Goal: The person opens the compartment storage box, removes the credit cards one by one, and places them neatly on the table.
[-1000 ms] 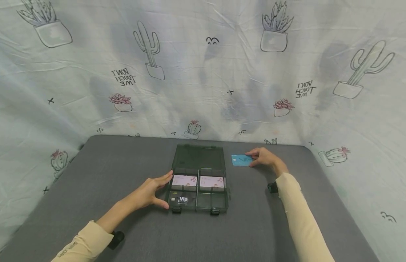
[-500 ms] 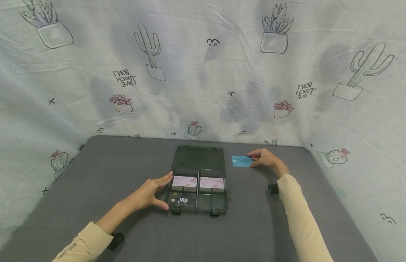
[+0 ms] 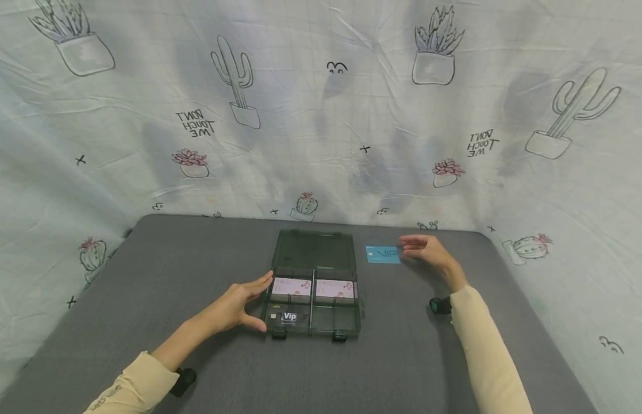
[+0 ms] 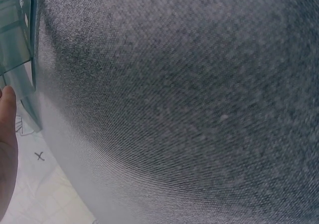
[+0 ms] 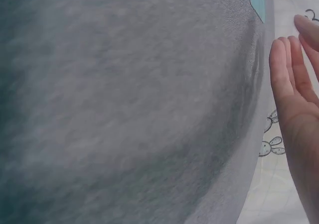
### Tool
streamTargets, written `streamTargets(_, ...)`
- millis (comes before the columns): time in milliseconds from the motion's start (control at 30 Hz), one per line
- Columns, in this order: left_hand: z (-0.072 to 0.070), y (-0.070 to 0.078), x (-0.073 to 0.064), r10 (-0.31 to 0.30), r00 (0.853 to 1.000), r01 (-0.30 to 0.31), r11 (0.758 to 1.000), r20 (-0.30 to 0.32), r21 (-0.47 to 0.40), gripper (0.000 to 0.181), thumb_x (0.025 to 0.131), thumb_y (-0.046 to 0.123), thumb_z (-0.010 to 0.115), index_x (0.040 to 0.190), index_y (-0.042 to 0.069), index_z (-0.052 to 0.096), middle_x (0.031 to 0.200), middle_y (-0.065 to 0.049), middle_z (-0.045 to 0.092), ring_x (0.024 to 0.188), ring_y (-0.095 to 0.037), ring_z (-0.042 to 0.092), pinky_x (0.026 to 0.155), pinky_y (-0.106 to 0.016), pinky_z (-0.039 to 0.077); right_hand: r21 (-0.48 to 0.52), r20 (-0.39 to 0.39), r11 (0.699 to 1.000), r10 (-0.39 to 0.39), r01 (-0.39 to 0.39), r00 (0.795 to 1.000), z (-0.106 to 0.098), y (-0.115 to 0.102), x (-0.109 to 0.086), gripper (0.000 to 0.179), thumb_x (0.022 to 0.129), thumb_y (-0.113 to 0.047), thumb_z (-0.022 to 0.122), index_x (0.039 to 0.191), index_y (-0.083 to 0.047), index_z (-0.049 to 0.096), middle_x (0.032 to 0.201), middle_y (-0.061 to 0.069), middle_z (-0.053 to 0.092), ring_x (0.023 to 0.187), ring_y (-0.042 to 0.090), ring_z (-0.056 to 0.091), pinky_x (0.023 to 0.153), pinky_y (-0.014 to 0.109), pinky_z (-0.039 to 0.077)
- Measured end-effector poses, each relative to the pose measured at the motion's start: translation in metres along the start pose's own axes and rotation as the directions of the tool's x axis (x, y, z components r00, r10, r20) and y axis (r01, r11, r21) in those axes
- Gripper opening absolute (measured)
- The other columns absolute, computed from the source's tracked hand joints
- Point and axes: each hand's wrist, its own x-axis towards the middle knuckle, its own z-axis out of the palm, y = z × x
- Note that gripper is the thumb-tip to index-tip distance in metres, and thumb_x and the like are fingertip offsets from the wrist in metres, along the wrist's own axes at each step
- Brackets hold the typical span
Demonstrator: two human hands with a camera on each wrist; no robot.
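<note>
In the head view, a dark green see-through box lies unfolded on the table, its lid flat behind it. My left hand rests against the box's left side, fingertips near the hinge and thumb by the front corner. Pink cards lie in the two rear compartments, and a black "Vip" card is in the front left one. A light blue VIP card lies flat to the right of the lid. Just right of that card, my right hand has straight fingers and holds nothing.
The grey table meets a whitish curtain with cactus drawings along its back and sides. Two latches stick out from the box's front edge. The box's front right compartment shows no card.
My right hand has let go of the blue VIP card and drawn a little to the right. The card now lies square on the table; my left hand and the box stay put.
</note>
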Motion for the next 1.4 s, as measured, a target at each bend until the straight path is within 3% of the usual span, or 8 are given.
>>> streamTargets(267, 0.001, 0.000, 0.001, 0.008, 1.000, -0.008, 1.000, 0.002, 0.000, 0.101, 0.065, 0.028, 0.084, 0.141, -0.014, 0.033, 0.150, -0.028, 0.026, 0.116, -0.042, 0.054, 0.092, -0.043, 0.052, 0.083, -0.026, 0.992, -0.096, 0.098, 0.995, 0.006, -0.005, -0.015, 0.046, 0.093, -0.007, 0.063, 0.131, 0.013, 0.049, 0.133, 0.032, 0.049, 0.111, 0.020, 0.061, 0.086, 0.015, 0.052)
streamTargets(467, 0.000, 0.001, 0.001, 0.006, 1.000, -0.006, 1.000, 0.000, 0.010, 0.101, 0.065, 0.030, 0.084, 0.141, -0.014, 0.033, 0.150, -0.028, 0.027, 0.114, -0.042, 0.055, 0.091, -0.042, 0.053, 0.186, -0.037, 0.977, -0.102, 0.107, 0.994, 0.029, -0.023, -0.025, 0.045, 0.093, -0.007, 0.063, 0.130, 0.014, 0.048, 0.132, 0.033, 0.048, 0.109, 0.018, 0.061, 0.092, 0.032, 0.054)
streamTargets(667, 0.001, 0.000, 0.000, 0.000, 1.000, 0.000, 1.000, 0.001, 0.019, 0.102, 0.065, 0.032, 0.083, 0.142, -0.014, 0.033, 0.150, -0.027, 0.027, 0.114, -0.042, 0.056, 0.092, -0.044, 0.052, 0.304, 0.016, 0.946, -0.120, 0.110, 0.993, 0.051, -0.040, -0.040, 0.042, 0.094, -0.004, 0.061, 0.129, 0.016, 0.048, 0.122, 0.013, 0.061, 0.108, 0.024, 0.062, 0.100, 0.049, 0.046)
streamTargets(867, 0.001, 0.000, 0.000, 0.016, 1.000, -0.016, 1.000, -0.005, 0.026, 0.101, 0.065, 0.029, 0.084, 0.141, -0.015, 0.033, 0.149, -0.028, 0.027, 0.113, -0.042, 0.056, 0.091, -0.044, 0.052, 0.349, 0.075, 0.927, -0.171, 0.135, 0.982, 0.071, -0.051, -0.055, 0.036, 0.094, -0.001, 0.059, 0.125, 0.016, 0.051, 0.121, 0.024, 0.060, 0.107, 0.026, 0.063, 0.098, 0.048, 0.047)
streamTargets(1033, 0.000, 0.000, 0.000, 0.018, 1.000, -0.018, 0.999, -0.005, 0.032, 0.101, 0.065, 0.029, 0.084, 0.141, -0.015, 0.033, 0.149, -0.028, 0.027, 0.113, -0.042, 0.056, 0.091, -0.045, 0.052, 0.354, 0.122, 0.918, -0.236, 0.180, 0.964, 0.087, -0.058, -0.066, 0.036, 0.095, -0.001, 0.058, 0.124, 0.018, 0.050, 0.121, 0.025, 0.059, 0.108, 0.032, 0.062, 0.095, 0.050, 0.048)
streamTargets(1200, 0.000, 0.000, 0.000, 0.017, 1.000, -0.017, 0.999, -0.003, 0.040, 0.102, 0.065, 0.033, 0.083, 0.141, -0.014, 0.033, 0.149, -0.028, 0.027, 0.112, -0.042, 0.057, 0.090, -0.045, 0.053, 0.378, 0.136, 0.903, -0.272, 0.204, 0.953, 0.102, -0.069, -0.078, 0.036, 0.095, -0.001, 0.058, 0.123, 0.019, 0.050, 0.122, 0.039, 0.051, 0.108, 0.032, 0.061, 0.094, 0.051, 0.049)
streamTargets(1300, 0.000, 0.000, 0.001, 0.015, 1.000, -0.014, 0.999, -0.001, 0.048, 0.103, 0.065, 0.034, 0.082, 0.142, -0.014, 0.033, 0.149, -0.028, 0.027, 0.112, -0.042, 0.057, 0.090, -0.046, 0.053, 0.396, 0.120, 0.892, -0.285, 0.217, 0.951, 0.113, -0.075, -0.085, 0.034, 0.094, -0.001, 0.058, 0.122, 0.018, 0.051, 0.120, 0.036, 0.054, 0.106, 0.028, 0.062, 0.093, 0.047, 0.052)
streamTargets(1400, 0.000, 0.001, 0.001, 0.013, 1.000, -0.013, 0.998, -0.002, 0.059, 0.103, 0.065, 0.034, 0.083, 0.141, -0.014, 0.033, 0.149, -0.028, 0.028, 0.114, -0.042, 0.056, 0.090, -0.047, 0.053, 0.427, 0.108, 0.875, -0.299, 0.227, 0.948, 0.125, -0.078, -0.091, 0.033, 0.094, 0.000, 0.058, 0.120, 0.019, 0.052, 0.115, 0.021, 0.062, 0.103, 0.025, 0.063, 0.092, 0.041, 0.054)
